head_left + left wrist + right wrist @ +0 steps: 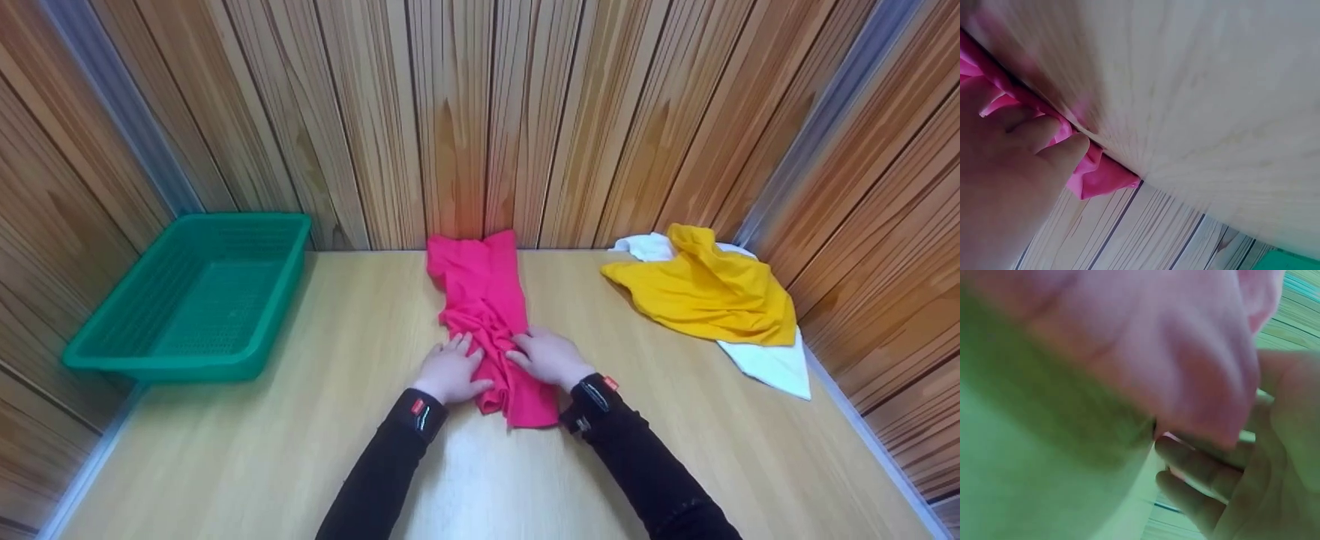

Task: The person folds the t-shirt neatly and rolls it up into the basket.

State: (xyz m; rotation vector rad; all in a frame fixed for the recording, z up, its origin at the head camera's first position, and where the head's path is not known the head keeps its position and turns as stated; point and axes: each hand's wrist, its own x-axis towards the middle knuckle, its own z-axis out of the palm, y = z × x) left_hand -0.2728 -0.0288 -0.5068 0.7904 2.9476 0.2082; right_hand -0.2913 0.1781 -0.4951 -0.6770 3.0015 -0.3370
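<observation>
A bright pink cloth lies lengthwise in the middle of the table, its far end against the back wall and its middle bunched into wrinkles. My left hand rests on its left edge, fingers spread and pointing away from me. In the left wrist view the fingertips lie along the cloth's edge. On the other side, my right hand touches the right edge, thumb and fingers extended over the folds. The right wrist view shows a loose flap of the pink cloth beside the slightly bent fingers.
A green plastic basket stands at the back left. Toward the right wall, a yellow cloth lies heaped over a white cloth. Wood-panelled walls close off the back and both sides of the table.
</observation>
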